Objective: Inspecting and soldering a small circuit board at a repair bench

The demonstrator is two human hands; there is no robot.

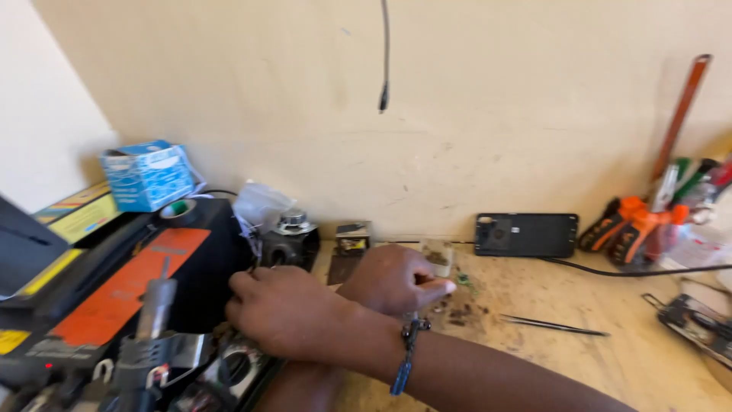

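I see my arms crossed over the tabletop (610, 358). The right hand (286, 313) lies against the black case (202, 267), fingers curled; whether it grips anything I can't tell. The left hand (396, 278), right of that case, pinches a small pale piece (441, 263). Tweezers (553, 326) lie further right of the case, well apart.

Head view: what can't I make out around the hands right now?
- Left hand: it lies across the right forearm, hiding the wrist and whatever is underneath.
- Right hand: its fingertips touch a small pale object, too blurred to identify.
- Tools at the wall, right side: motion blur and the frame edge cut them off.
- Black equipment at lower left: cropped by the bottom edge.
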